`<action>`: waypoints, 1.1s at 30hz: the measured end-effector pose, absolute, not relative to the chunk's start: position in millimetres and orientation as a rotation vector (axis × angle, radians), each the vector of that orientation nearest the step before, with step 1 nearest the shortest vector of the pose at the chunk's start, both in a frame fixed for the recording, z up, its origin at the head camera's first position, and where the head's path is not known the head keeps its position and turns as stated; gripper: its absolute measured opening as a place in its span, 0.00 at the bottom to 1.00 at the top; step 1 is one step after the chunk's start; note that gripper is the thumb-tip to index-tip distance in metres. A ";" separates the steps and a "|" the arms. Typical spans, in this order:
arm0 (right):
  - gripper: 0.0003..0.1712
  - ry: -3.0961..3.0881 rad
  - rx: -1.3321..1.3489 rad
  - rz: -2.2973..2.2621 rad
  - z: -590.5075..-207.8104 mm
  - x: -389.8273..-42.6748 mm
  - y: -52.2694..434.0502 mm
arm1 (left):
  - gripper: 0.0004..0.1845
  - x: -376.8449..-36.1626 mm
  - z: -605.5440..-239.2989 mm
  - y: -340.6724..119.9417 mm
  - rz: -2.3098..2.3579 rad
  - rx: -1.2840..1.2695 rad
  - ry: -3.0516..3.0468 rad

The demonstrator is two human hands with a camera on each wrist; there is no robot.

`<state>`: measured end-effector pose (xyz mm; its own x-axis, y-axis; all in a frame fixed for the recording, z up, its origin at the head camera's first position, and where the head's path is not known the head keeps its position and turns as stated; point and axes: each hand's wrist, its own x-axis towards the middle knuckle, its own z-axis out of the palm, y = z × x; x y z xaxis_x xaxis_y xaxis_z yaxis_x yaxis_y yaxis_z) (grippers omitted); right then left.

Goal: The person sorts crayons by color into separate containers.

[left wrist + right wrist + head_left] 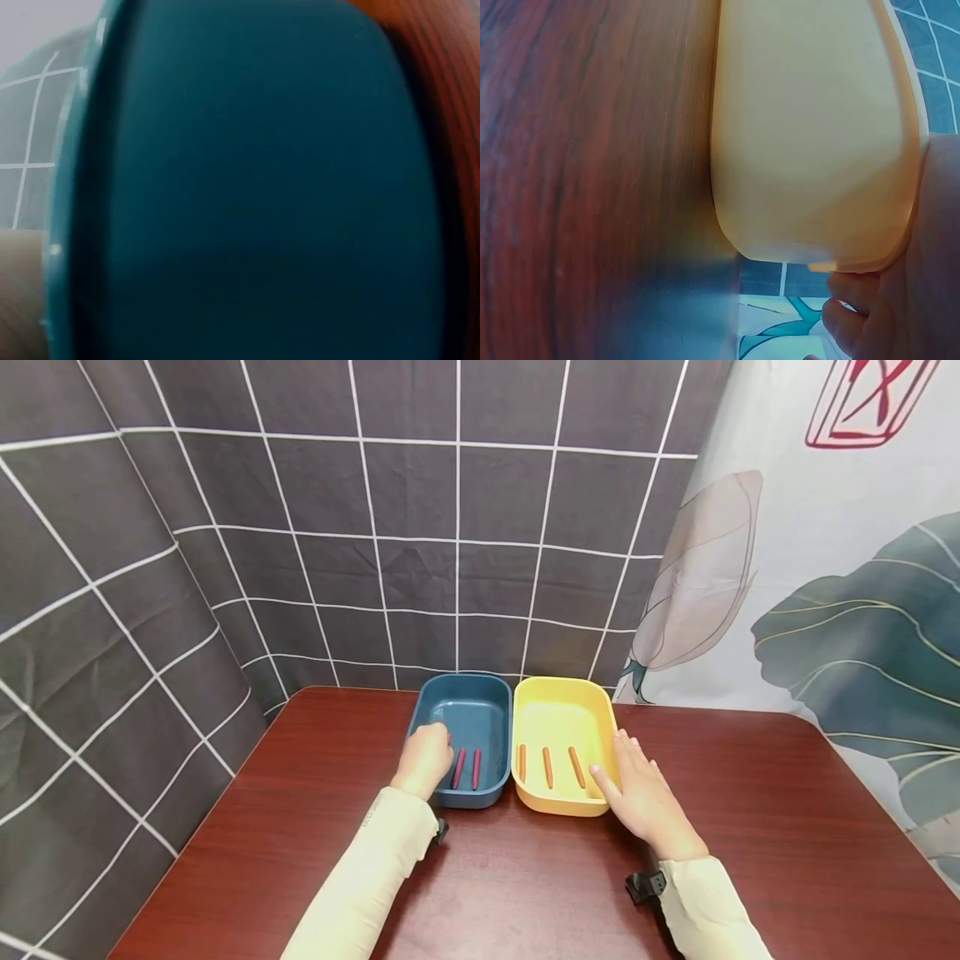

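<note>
My left hand (426,756) reaches down into the blue bin (495,793) at its left side, fingers curled. It pinches a dark pink stick (449,739), whose end peeks out beside the knuckles; the rest is hidden under the hand. Two more dark pink sticks (476,768) lie just right of that hand. My right hand (645,793) rests with straight fingers along the right rim of the yellow bin (566,804), thumb over the edge. Inside that bin lie three orange sticks (547,767). In the right wrist view, fingers (847,322) show beyond the bin's corner.
Both bins stand side by side near the back of a dark red wooden table (315,810). Behind it hangs a grey gridded curtain (420,568), with a white leaf-patterned one (787,635) on the right. A black wrist camera (647,887) sits on the right wrist.
</note>
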<state>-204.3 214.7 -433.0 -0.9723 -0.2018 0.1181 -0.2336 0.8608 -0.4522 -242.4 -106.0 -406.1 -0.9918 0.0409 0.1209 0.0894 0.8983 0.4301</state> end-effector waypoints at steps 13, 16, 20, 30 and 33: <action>0.46 -2.962 0.349 0.738 -430.3 -205.7 216.2 | 0.06 -242.7 -413.4 -97.4 -0.505 -0.079 -3.047; 0.46 -2.962 0.349 0.743 -431.9 -206.7 216.2 | 0.07 -244.1 -415.2 -98.5 -0.469 -0.079 -3.048; 0.47 -2.963 0.350 0.736 -433.2 -207.1 216.3 | 0.08 -245.5 -416.0 -101.2 -0.472 -0.062 -3.054; 0.46 -2.962 0.351 0.727 -432.3 -207.6 217.4 | 0.07 -239.9 -413.4 -101.6 -0.546 -0.077 -3.006; 0.46 -2.951 0.355 0.736 -432.7 -207.8 217.8 | 0.08 -236.6 -411.8 -102.4 -0.595 -0.090 -2.977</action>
<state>-207.8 217.8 -432.7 -0.9699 -0.2042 0.1325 -0.2426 0.8576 -0.4535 -236.6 -102.4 -411.8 -0.9928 0.0376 0.1135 0.0783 0.9216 0.3801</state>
